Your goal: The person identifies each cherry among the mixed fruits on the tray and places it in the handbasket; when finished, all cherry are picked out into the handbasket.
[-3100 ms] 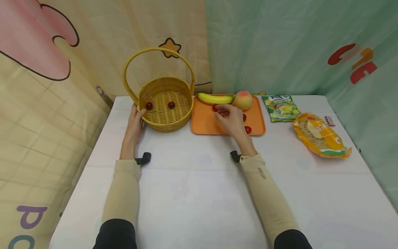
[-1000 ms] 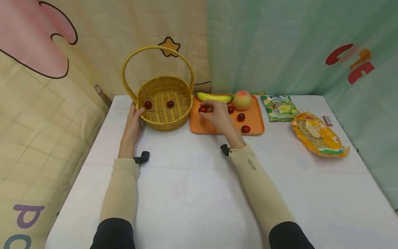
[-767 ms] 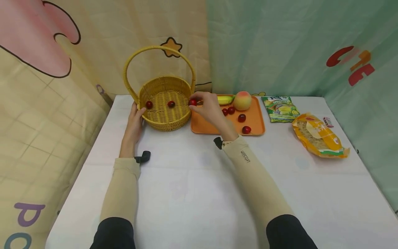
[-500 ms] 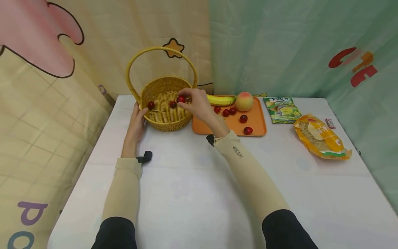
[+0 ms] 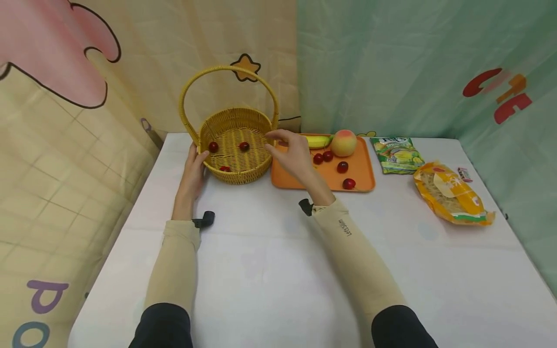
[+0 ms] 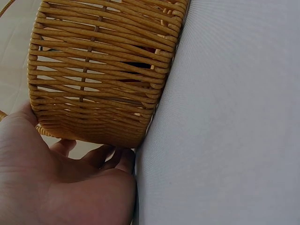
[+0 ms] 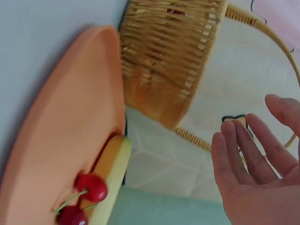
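My left hand (image 5: 190, 176) holds the left side of a yellow wicker basket (image 5: 243, 179), thumb at the rim in the left wrist view. Inside the basket lie three cherries: one on the left (image 5: 213, 147), one near the middle (image 5: 244, 146), and one by the front wall (image 5: 224, 168). My right hand (image 5: 298, 154) hovers between basket and orange tray (image 5: 285, 180), fingers apart and nothing in them. On the tray several cherries (image 5: 342, 167) lie beside a peach (image 5: 344, 143) and a banana (image 5: 319, 141), the latter partly hidden by the right hand.
Right of the tray lie a green candy bag (image 5: 397, 155), a yellow food bag (image 5: 452, 195) and a small wrapped piece (image 5: 464, 174). The basket's tall arched handle (image 5: 228, 67) stands upright. Printed curtains (image 5: 374, 63) hang behind the white table (image 5: 261, 270).
My right hand lifted a cherry from the tray, carried it left over the basket and let it go; it now lies by the front wall. The hand has drawn back right. The left stays put.
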Motion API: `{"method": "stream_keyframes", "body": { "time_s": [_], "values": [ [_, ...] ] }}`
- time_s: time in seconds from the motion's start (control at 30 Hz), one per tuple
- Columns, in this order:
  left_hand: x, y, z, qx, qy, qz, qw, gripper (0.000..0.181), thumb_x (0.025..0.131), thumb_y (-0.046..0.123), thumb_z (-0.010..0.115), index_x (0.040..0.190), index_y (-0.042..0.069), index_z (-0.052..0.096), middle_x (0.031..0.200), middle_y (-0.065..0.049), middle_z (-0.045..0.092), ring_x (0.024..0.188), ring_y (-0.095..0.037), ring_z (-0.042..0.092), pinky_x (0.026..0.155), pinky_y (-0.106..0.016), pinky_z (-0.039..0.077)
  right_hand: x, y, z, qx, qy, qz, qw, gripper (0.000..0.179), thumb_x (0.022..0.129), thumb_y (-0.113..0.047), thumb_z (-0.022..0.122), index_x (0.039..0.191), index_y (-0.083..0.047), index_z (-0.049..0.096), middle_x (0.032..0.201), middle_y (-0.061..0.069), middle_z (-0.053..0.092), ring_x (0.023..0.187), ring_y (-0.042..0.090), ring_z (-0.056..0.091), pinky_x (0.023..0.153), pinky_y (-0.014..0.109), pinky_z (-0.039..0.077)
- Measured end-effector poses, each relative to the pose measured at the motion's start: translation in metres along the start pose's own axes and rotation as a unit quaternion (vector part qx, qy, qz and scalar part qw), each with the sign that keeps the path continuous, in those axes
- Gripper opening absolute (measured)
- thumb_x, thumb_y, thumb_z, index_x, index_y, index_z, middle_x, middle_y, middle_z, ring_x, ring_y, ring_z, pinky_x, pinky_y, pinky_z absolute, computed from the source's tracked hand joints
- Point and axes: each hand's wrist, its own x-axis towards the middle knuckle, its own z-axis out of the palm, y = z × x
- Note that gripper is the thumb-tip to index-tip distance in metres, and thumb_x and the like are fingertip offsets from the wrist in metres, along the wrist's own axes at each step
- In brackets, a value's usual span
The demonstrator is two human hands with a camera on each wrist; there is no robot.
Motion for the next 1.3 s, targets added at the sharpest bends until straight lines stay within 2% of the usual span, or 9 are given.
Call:
{"method": "stream_keyframes", "body": {
  "time_s": [0.3,0.4,0.53,0.63,0.73,0.83,1.0,1.3],
  "values": [
    [0.000,-0.003,-0.001,-0.007,0.001,0.002,1.0000,0.071,0.110,0.013,0.043,0.171,0.023,0.009,0.179,0.001,0.011,0.164,-0.013,0.010,0.134,-0.034,0.005,-0.025,0.037,-0.028,0.013,0.065,0.036,0.9972,0.031,0.098,-0.016,0.076,0.126,-0.003,0.075,0.126,0.018,0.074,0.121,0.034,0.070,0.106,0.050,0.056],
    [-0.001,-0.002,-0.001,-0.001,0.002,-0.001,1.0000,0.071,0.110,0.013,0.043,0.171,0.024,0.009,0.179,0.001,0.011,0.164,-0.013,0.010,0.135,-0.035,0.005,-0.031,0.046,-0.032,0.010,0.087,0.055,0.9947,0.028,0.099,-0.015,0.075,0.123,-0.002,0.075,0.123,0.021,0.074,0.117,0.037,0.071,0.104,0.053,0.057],
    [0.005,-0.009,-0.005,-0.001,0.006,-0.001,1.0000,0.070,0.110,0.015,0.043,0.171,0.027,0.010,0.179,0.004,0.011,0.164,-0.012,0.010,0.134,-0.034,0.005,-0.033,0.056,-0.031,0.002,0.098,0.082,0.9918,0.025,0.099,-0.012,0.073,0.122,-0.001,0.076,0.121,0.022,0.075,0.115,0.036,0.070,0.103,0.051,0.058],
    [0.005,-0.010,-0.006,-0.003,0.007,0.002,1.0000,0.070,0.110,0.015,0.043,0.171,0.027,0.011,0.179,0.004,0.011,0.164,-0.012,0.010,0.134,-0.034,0.005,-0.033,0.063,-0.030,-0.009,0.090,0.108,0.9901,0.029,0.099,-0.010,0.072,0.126,0.001,0.074,0.124,0.021,0.074,0.119,0.035,0.068,0.106,0.049,0.057],
    [-0.001,-0.001,-0.002,0.000,0.006,-0.001,1.0000,0.071,0.110,0.015,0.044,0.171,0.025,0.011,0.179,0.003,0.011,0.164,-0.013,0.010,0.134,-0.034,0.005,-0.035,0.070,-0.028,-0.025,0.080,0.136,0.9871,0.033,0.099,-0.012,0.072,0.130,-0.001,0.072,0.128,0.018,0.073,0.119,0.035,0.068,0.107,0.046,0.056],
    [-0.002,0.001,-0.001,0.003,0.003,-0.003,1.0000,0.071,0.110,0.015,0.044,0.171,0.026,0.010,0.179,0.003,0.011,0.164,-0.013,0.009,0.134,-0.035,0.004,-0.036,0.075,-0.026,-0.041,0.073,0.154,0.9846,0.037,0.099,-0.016,0.074,0.133,-0.004,0.071,0.131,0.016,0.071,0.116,0.034,0.068,0.106,0.045,0.057],
    [0.001,-0.002,-0.002,-0.001,0.000,0.001,1.0000,0.071,0.110,0.014,0.044,0.171,0.026,0.010,0.179,0.003,0.011,0.165,-0.013,0.009,0.135,-0.036,0.004,-0.036,0.079,-0.025,-0.052,0.054,0.158,0.9846,0.044,0.098,-0.019,0.075,0.139,-0.005,0.067,0.136,0.016,0.068,0.113,0.033,0.064,0.104,0.045,0.054],
    [0.012,-0.017,-0.010,0.006,0.009,0.007,0.9999,0.070,0.110,0.019,0.044,0.171,0.033,0.013,0.178,0.006,0.013,0.164,-0.011,0.011,0.135,-0.036,0.004,-0.037,0.079,-0.023,-0.080,-0.014,0.160,0.9837,0.048,0.098,-0.023,0.074,0.143,-0.010,0.064,0.142,0.014,0.066,0.132,0.033,0.060,0.116,0.049,0.046]
  ]
}}
